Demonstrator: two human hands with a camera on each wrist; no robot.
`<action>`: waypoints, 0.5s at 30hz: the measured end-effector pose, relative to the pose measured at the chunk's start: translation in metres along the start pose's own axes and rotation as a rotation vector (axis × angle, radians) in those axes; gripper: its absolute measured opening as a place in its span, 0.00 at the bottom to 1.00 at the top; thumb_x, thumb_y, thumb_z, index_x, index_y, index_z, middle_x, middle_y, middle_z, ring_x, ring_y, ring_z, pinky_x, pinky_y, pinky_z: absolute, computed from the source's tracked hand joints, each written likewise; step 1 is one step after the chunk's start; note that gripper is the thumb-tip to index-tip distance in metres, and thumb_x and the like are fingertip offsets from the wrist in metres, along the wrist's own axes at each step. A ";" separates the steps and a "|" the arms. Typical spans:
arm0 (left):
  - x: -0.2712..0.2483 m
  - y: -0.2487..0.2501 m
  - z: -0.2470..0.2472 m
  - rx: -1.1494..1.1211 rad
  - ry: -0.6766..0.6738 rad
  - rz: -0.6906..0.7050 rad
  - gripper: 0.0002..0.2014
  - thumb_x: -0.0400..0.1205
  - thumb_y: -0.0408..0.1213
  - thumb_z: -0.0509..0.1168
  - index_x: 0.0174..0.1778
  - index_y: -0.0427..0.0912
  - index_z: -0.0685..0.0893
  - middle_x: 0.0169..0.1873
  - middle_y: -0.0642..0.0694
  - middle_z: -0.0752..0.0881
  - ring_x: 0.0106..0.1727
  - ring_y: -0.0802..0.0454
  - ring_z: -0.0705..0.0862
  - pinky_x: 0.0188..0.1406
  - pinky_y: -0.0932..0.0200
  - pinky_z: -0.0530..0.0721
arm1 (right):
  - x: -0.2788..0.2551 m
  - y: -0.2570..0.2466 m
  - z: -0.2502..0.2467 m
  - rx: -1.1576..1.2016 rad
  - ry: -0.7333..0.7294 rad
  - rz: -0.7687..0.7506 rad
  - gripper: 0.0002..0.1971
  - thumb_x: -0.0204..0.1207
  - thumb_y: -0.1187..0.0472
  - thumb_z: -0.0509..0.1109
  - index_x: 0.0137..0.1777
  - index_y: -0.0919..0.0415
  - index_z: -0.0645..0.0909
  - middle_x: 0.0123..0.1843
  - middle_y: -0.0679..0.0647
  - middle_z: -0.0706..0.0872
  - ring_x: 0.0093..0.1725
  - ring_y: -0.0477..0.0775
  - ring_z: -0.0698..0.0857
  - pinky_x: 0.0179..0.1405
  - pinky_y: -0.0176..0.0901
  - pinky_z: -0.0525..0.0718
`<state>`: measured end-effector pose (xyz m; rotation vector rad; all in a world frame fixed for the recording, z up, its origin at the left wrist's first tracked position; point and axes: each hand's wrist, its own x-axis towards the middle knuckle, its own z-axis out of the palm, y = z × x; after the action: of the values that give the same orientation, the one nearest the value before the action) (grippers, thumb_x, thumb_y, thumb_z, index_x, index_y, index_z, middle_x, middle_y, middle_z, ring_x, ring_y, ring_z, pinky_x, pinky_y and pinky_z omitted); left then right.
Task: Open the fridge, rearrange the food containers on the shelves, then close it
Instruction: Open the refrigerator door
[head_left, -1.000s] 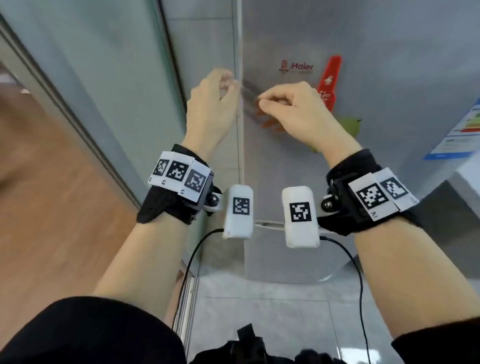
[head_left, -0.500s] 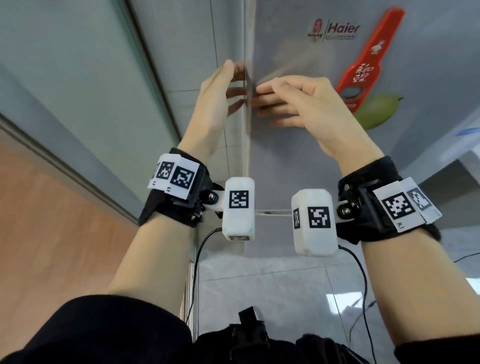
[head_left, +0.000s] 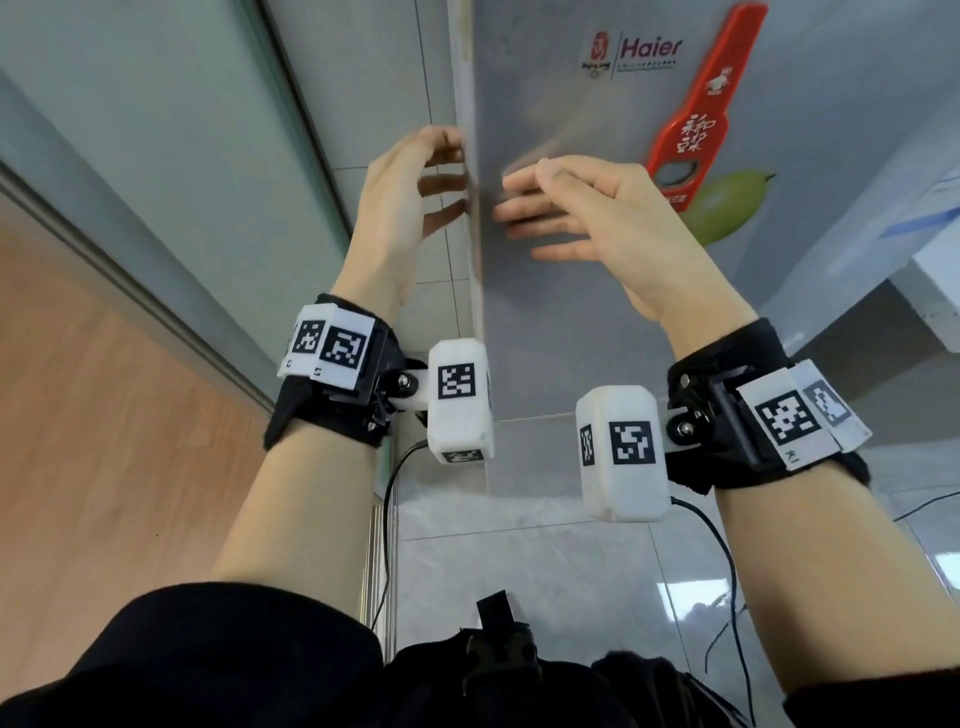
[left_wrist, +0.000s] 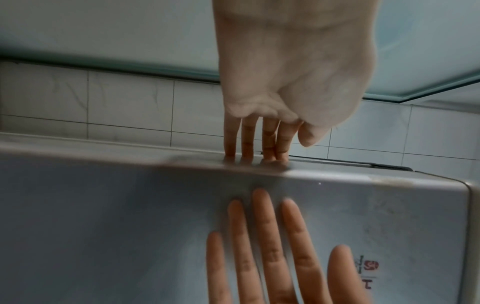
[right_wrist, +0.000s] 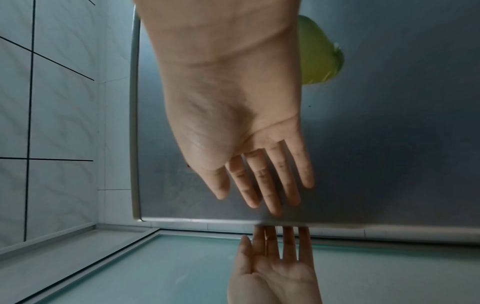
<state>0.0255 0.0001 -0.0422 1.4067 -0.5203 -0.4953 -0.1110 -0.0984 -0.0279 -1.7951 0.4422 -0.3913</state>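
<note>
The grey fridge door (head_left: 571, 322) is closed, so no shelves or containers are visible. My left hand (head_left: 452, 182) is at the door's left side edge, with its fingertips (left_wrist: 255, 153) tucked against that edge and partly hidden behind it. My right hand (head_left: 524, 213) lies on the door front just right of the edge, fingers straight and spread (right_wrist: 267, 197), holding nothing. The left wrist view shows the right hand's fingers (left_wrist: 262, 236) flat on the door (left_wrist: 130, 226). In the right wrist view the left hand (right_wrist: 275, 267) sits past the door edge (right_wrist: 389, 144).
A red bottle-opener magnet (head_left: 696, 109) and a green fruit magnet (head_left: 727, 208) are stuck to the door at the right. A tiled wall (head_left: 389, 78) and a frosted glass panel (head_left: 156, 130) stand close on the left. Cables (head_left: 727, 597) trail on the tiled floor.
My right hand has uncurled from a loose pinch and now lies flat on the door. My left hand has slid its fingers onto the door's side edge.
</note>
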 end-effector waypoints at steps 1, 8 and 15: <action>-0.011 0.000 0.002 0.017 0.002 0.011 0.12 0.85 0.38 0.55 0.40 0.48 0.82 0.41 0.50 0.83 0.39 0.57 0.82 0.45 0.60 0.84 | -0.009 0.000 -0.001 0.001 -0.006 -0.005 0.13 0.85 0.54 0.58 0.57 0.53 0.84 0.51 0.50 0.92 0.52 0.47 0.90 0.60 0.48 0.87; -0.102 0.009 0.026 0.081 0.070 0.101 0.12 0.85 0.34 0.59 0.34 0.45 0.76 0.28 0.55 0.82 0.26 0.63 0.82 0.31 0.67 0.85 | -0.093 0.006 -0.008 -0.001 0.012 -0.071 0.10 0.83 0.58 0.61 0.56 0.56 0.84 0.49 0.52 0.91 0.54 0.52 0.89 0.59 0.50 0.86; -0.202 0.004 0.053 0.160 0.010 0.153 0.08 0.83 0.32 0.62 0.39 0.47 0.80 0.34 0.50 0.82 0.37 0.54 0.84 0.40 0.61 0.86 | -0.195 0.016 -0.010 -0.050 0.347 -0.272 0.04 0.74 0.57 0.70 0.47 0.54 0.81 0.43 0.47 0.88 0.45 0.49 0.88 0.48 0.50 0.89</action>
<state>-0.1670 0.0821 -0.0430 1.5072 -0.6658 -0.3294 -0.2870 -0.0151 -0.0482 -1.8453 0.4506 -0.8964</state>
